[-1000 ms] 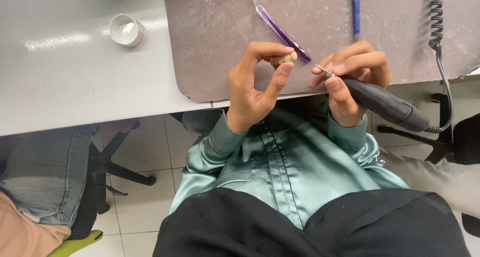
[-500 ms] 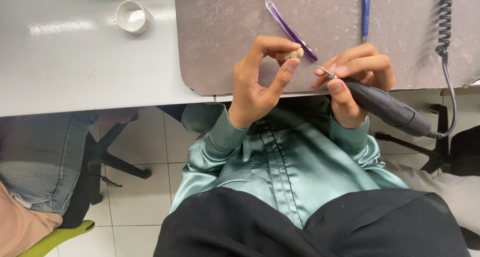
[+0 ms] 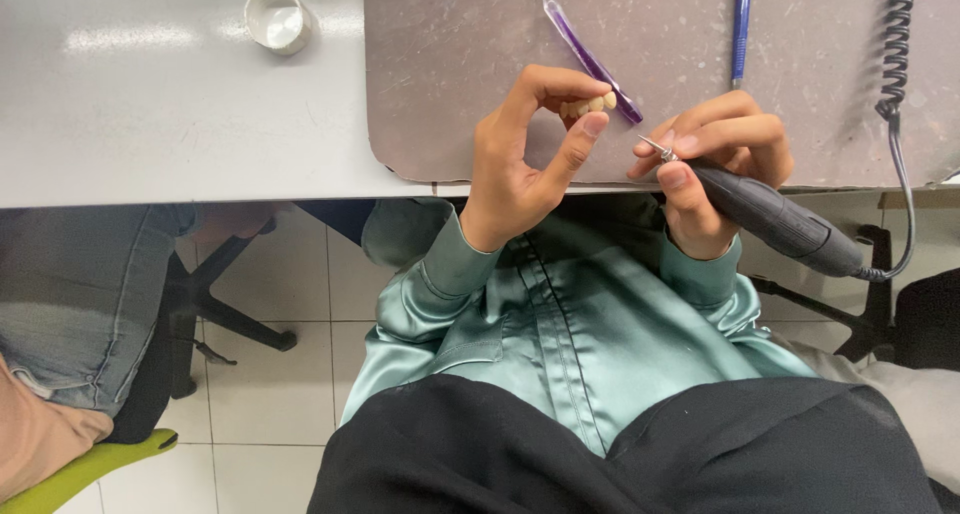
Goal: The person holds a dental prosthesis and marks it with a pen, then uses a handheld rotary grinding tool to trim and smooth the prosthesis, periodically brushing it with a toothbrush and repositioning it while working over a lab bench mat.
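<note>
While we look down over our chest, our left hand pinches a small cream-coloured row of false teeth between thumb and forefinger, the other fingers curled loosely behind. Our right hand is wrapped around a dark grey rotary handpiece, gripped like a pen, with its thin metal bur pointing toward the teeth but not touching them; a small gap shows between the two. Both hands hover just at the near edge of the tabletop, close together yet apart from each other.

A coiled black cord runs from the back of the handpiece up across a brownish-grey work mat that covers the right part of the tabletop. On that mat, just beyond the teeth, lies a purple-handled brush, and farther right a blue pen. A small white round cup stands on the bare grey surface to the left, well apart from the hands. Below them we see our green satin sleeves.
</note>
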`<state>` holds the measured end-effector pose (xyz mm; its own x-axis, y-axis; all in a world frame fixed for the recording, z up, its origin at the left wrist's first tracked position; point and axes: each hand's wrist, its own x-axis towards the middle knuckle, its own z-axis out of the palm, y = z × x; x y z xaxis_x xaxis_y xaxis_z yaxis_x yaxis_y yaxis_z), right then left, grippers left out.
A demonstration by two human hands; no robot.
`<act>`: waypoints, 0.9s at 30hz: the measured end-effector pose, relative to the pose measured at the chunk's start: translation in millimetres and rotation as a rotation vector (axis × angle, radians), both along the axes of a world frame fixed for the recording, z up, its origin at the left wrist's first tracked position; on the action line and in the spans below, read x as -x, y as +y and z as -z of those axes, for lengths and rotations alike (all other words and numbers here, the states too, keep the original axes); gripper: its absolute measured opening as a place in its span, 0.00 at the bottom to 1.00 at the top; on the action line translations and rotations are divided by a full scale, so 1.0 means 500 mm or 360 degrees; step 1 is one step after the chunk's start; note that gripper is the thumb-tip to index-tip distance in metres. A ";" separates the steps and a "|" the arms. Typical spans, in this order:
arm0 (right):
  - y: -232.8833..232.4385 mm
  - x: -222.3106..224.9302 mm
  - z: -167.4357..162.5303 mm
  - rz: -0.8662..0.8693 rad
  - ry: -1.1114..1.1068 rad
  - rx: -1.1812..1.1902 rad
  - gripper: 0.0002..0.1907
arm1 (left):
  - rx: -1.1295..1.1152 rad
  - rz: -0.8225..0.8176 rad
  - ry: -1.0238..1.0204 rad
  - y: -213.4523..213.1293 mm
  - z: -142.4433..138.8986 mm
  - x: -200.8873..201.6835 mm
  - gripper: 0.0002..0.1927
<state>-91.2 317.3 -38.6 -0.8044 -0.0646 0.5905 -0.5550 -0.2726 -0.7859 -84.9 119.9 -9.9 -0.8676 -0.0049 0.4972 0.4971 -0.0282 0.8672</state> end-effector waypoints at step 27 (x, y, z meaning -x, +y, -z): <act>-0.016 -0.013 -0.006 0.0001 0.0006 -0.0139 0.10 | 0.0117 0.0076 -0.0004 -0.018 0.002 -0.007 0.08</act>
<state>-84.9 309.4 -35.6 -0.8024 -0.1156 0.5855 -0.5579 -0.2030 -0.8047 -81.5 110.9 -11.1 -0.8674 0.0729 0.4923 0.4944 0.0120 0.8692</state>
